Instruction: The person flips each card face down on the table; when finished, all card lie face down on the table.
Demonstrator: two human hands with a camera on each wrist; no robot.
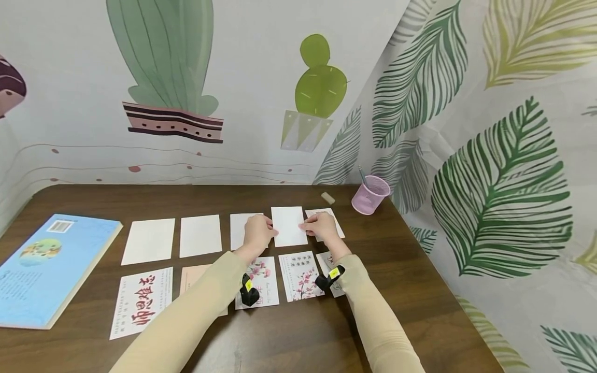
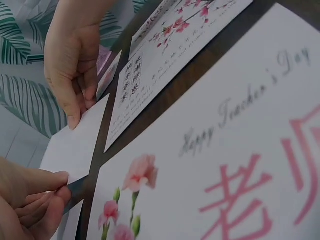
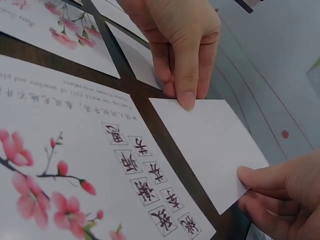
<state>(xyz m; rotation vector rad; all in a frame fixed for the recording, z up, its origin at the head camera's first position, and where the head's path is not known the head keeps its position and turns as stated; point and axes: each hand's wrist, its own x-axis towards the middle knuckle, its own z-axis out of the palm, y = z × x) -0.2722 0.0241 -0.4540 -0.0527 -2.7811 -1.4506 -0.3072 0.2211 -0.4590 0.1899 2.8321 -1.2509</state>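
Note:
A blank white card (image 1: 289, 226) is held between both hands over the back row on the table. My left hand (image 1: 258, 233) pinches its left edge between thumb and fingers, as the right wrist view also shows. On the opposite edge, my right hand (image 1: 322, 228) pinches with thumb and fingertips. Left of it lies another white card (image 1: 237, 228), partly covered by the left hand. A printed card (image 1: 337, 220) is partly hidden behind the right hand. Nearest in front are a peach-blossom card (image 1: 298, 277) and a carnation card (image 1: 268, 295).
Two more white cards (image 1: 148, 241) lie at the back left. In front are a red-lettered card (image 1: 140, 305) and a pale pink card (image 1: 188, 277) under the left arm. A blue book (image 1: 51, 269) lies far left; an eraser (image 1: 328, 198) and pink pen cup (image 1: 368, 199) are back right.

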